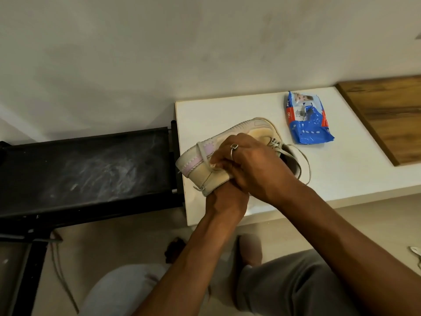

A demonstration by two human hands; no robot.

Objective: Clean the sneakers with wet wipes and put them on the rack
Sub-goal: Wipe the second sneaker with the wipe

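Mid-clean imo: left hand (pixel 225 201) grips the sneaker (pixel 250 131) from below, right hand (pixel 250 163) curls fingers on its side. Got wipes (pixel 307 119) at 1 o'clock, rack (pixel 91 169) at 9; sneaker not racked yet.

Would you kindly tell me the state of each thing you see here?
sneaker: on its side, held in both hands, laces loose.
left hand: holds the sneaker from below.
right hand: fingers curled over its upper side.
wet wipes pack: lying crumpled on the table.
rack: top shelf dusty.

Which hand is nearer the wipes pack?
Right. Right hand holds the sneaker from above, just left of the wipes pack; left hand grips it from below, farther away.
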